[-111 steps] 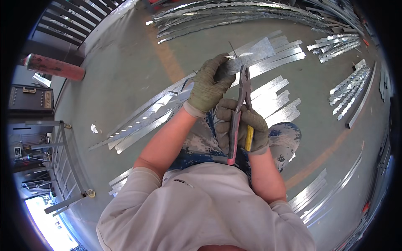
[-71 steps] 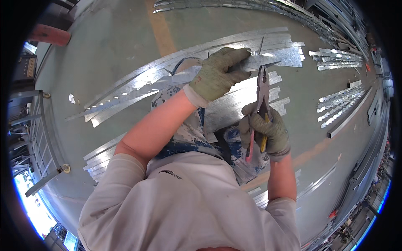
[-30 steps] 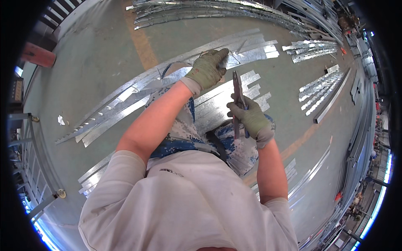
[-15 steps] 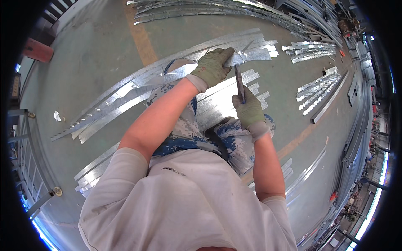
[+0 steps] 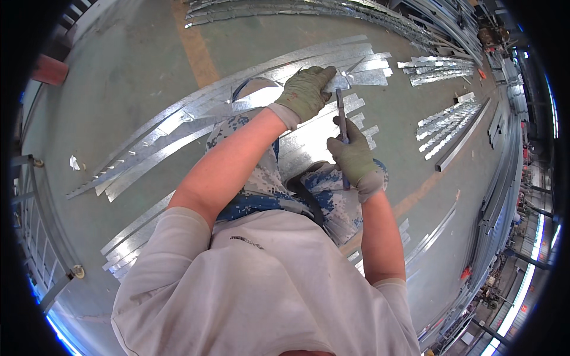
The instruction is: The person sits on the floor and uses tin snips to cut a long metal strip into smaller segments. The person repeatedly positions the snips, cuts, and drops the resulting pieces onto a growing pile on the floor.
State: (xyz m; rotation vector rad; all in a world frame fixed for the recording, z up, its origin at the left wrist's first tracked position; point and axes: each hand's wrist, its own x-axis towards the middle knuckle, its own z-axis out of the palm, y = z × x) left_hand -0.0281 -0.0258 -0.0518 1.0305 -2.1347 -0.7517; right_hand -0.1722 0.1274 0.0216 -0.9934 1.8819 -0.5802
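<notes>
My left hand (image 5: 306, 92), in a green work glove, is closed on the end of a shiny metal strip (image 5: 337, 83). My right hand (image 5: 353, 155), gloved alike, is wrapped round tin snips (image 5: 341, 113) with bluish handles. The narrow dark jaws point away from me, and their tip is at the near edge of the strip; whether they bite into it I cannot tell. Long galvanized strips (image 5: 205, 104) fan out to the left beneath my left hand. Between my legs lies a stack of shorter sheet strips (image 5: 303, 139).
Notched metal strips (image 5: 255, 13) are bundled at the far side. To the right lie two smaller bundles (image 5: 436, 71) and a square bar (image 5: 463, 139). A wheeled metal frame (image 5: 44, 219) stands at the left, with a red cylinder (image 5: 50, 70) beyond it.
The snips have turned more upright, and their handle end now shows below my right hand. My left hand has shifted slightly right with the strip.
</notes>
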